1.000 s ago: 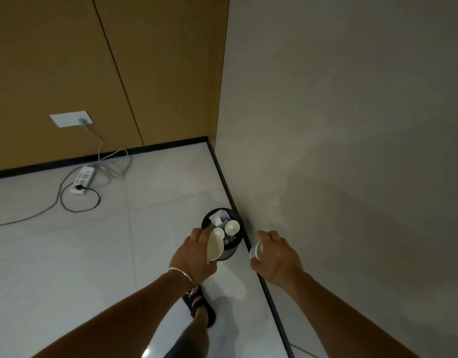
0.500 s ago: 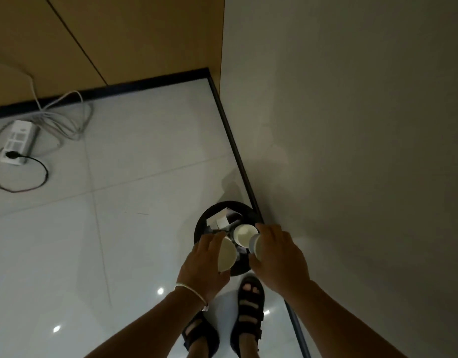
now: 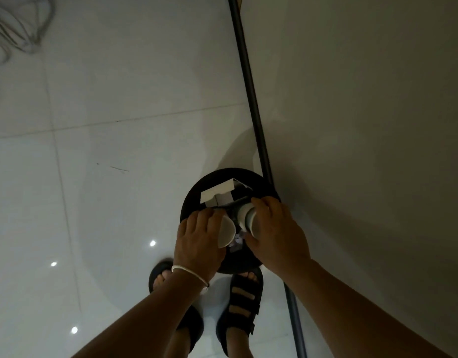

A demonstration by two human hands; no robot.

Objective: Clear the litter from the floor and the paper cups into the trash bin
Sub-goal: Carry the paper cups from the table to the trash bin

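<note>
A round black trash bin point(image 3: 197, 189) stands on the tiled floor against the wall's dark baseboard. White folded paper or card litter point(image 3: 217, 196) lies inside it. My left hand point(image 3: 197, 244) grips a white paper cup point(image 3: 226, 232) over the bin's near left rim, mouth facing right. My right hand point(image 3: 277, 233) grips another white paper cup point(image 3: 248, 217) over the bin's opening, its mouth turned toward the left. Both cups hang just above the bin's contents.
A grey wall point(image 3: 364, 125) runs along the right, with a dark baseboard point(image 3: 251, 86) at its foot. My feet in black sandals point(image 3: 242, 306) stand just before the bin. Cables point(image 3: 13, 29) lie on the floor at the far left.
The view has tipped down and closer to the bin. Both hands with their cups have moved from the bin's near edge to over its opening.
</note>
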